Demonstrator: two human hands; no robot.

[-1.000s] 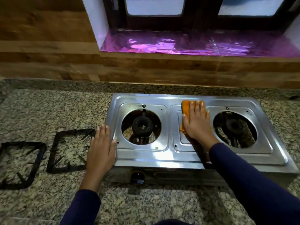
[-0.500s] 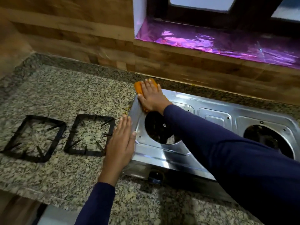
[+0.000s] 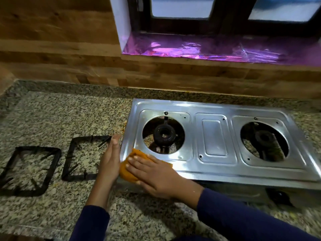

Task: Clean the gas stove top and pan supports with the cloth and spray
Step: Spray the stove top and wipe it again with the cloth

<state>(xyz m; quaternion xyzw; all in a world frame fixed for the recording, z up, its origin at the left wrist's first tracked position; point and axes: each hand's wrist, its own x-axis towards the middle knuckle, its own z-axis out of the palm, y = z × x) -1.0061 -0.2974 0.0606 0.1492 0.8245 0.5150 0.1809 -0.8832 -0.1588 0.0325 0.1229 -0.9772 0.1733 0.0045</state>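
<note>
A steel two-burner gas stove point(image 3: 215, 134) sits on the granite counter with both pan supports off. My right hand point(image 3: 156, 174) presses an orange cloth point(image 3: 128, 169) flat on the stove's front left corner. My left hand point(image 3: 111, 160) stands on edge with fingers straight, flat against the stove's left side, holding nothing. Two black pan supports lie on the counter left of the stove: one near point(image 3: 85, 157), one farther left point(image 3: 29, 169). No spray bottle is in view.
The granite counter point(image 3: 69, 119) runs left to a wooden wall. Behind the stove rises a wooden backsplash and a window sill lined with purple foil point(image 3: 208, 49). A black knob point(image 3: 279, 197) shows on the stove's front right.
My right hand has dragged the cloth from the stove's back left corner down to its front left corner. My left hand has stayed against the stove's left side.
</note>
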